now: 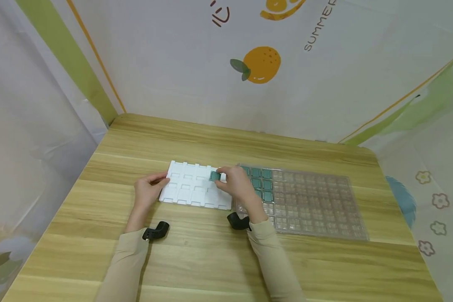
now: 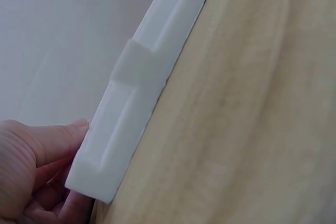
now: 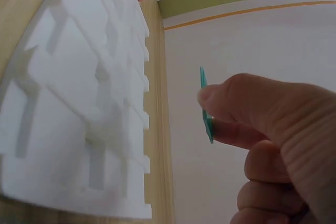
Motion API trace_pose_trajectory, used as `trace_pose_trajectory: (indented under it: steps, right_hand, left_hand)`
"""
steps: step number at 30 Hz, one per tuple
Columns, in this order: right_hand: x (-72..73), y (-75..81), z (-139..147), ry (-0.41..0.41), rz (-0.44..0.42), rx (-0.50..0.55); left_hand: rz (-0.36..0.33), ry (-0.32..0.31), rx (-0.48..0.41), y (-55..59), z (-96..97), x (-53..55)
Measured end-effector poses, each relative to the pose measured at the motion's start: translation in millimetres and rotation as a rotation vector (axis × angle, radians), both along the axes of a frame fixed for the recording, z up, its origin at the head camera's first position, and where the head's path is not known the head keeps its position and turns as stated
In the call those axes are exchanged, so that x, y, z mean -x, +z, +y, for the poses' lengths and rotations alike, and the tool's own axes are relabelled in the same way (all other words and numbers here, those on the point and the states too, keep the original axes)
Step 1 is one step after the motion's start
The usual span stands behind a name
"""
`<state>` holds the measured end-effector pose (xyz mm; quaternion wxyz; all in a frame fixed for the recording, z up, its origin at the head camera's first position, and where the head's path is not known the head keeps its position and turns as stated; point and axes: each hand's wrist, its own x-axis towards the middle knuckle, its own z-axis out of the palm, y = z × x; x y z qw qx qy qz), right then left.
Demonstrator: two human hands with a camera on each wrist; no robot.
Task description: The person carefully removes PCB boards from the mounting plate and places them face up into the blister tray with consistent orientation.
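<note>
A white plastic tray (image 1: 190, 188) with rows of moulded recesses lies on the table. At its left edge my left hand (image 1: 146, 191) pinches the rim, thumb against the side and fingers curled below, as the left wrist view shows. Over the tray's right half, my right hand (image 1: 237, 183) holds a small green circuit board (image 1: 214, 176) between thumb and fingers. The right wrist view shows this board (image 3: 204, 106) edge-on, apart from the tray surface. Several similar green boards (image 1: 266, 184) sit in the left columns of a clear plastic tray (image 1: 317, 205), partly hidden by my right hand.
The clear tray stretches to the right across the wooden table (image 1: 196, 256), close beside the white one. Black camera mounts (image 1: 156, 230) are strapped to both wrists. A white curtain (image 1: 181, 63) with fruit prints hangs behind the table.
</note>
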<state>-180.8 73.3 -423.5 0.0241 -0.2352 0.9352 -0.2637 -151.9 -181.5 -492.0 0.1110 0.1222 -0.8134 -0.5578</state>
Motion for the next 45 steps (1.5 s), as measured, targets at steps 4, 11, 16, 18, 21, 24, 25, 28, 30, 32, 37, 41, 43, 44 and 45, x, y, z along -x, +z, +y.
trace_pose_trajectory:
  steps: [4,11,16,18,21,24,25,28,30,32,37,41,43,44,45]
  right_hand:
    - [-4.1,0.3,10.2,-0.02,0.02,-0.015]
    - [-10.4,2.6,28.5,-0.019,0.03,0.013]
    - [-15.5,2.4,45.4,-0.029,0.01,0.023]
    - [-17.6,1.1,52.5,-0.032,0.016,0.027]
    - [-20.9,-1.3,62.8,-0.021,0.033,0.024]
    - [-25.1,-3.4,72.4,-0.011,0.03,0.012]
    - [-26.8,-3.9,75.5,-0.012,0.02,0.005]
    - [-32.4,-5.7,84.5,-0.023,-0.024,-0.016]
    - [-36.4,-7.6,90.3,-0.03,-0.049,-0.025]
    - [-39.9,-9.4,95.3,-0.032,-0.058,-0.03]
    - [-45.7,-14.6,103.9,-0.024,-0.029,-0.037]
    - [-48.3,-19.0,108.7,-0.021,-0.025,-0.024]
    - [-49.7,-21.5,110.9,-0.019,-0.025,-0.026]
    - [-50.3,-23.0,111.9,-0.021,-0.029,-0.027]
    - [-51.0,-24.2,112.7,-0.025,-0.036,-0.028]
  left_hand:
    - [0.0,0.006,0.011,0.6,-0.4,-1.0]
    - [-0.004,0.009,-0.003,-0.6,-1.1,-1.4]
    - [-0.008,0.014,0.003,-0.6,-0.8,-1.4]
    - [-0.01,0.017,0.003,-0.5,-0.6,-1.4]
    - [-0.012,0.02,0.005,-0.2,-0.4,-1.4]
    - [-0.005,0.017,0.006,0.1,0.1,-1.3]
    - [-0.003,0.016,0.008,0.1,0.1,-1.1]
    - [0.0,0.009,0.004,0.1,0.6,-0.5]
    - [0.001,0.008,0.009,-0.3,0.6,0.1]
    - [0.001,0.01,0.01,-0.4,0.7,0.5]
    - [-0.001,0.019,0.017,-0.7,0.8,1.0]
    - [-0.014,0.02,0.025,0.2,1.9,0.7]
    - [-0.021,0.017,0.029,0.1,2.3,0.9]
    - [-0.022,0.017,0.03,0.1,2.5,1.0]
    - [-0.022,0.017,0.029,-0.3,2.7,1.1]
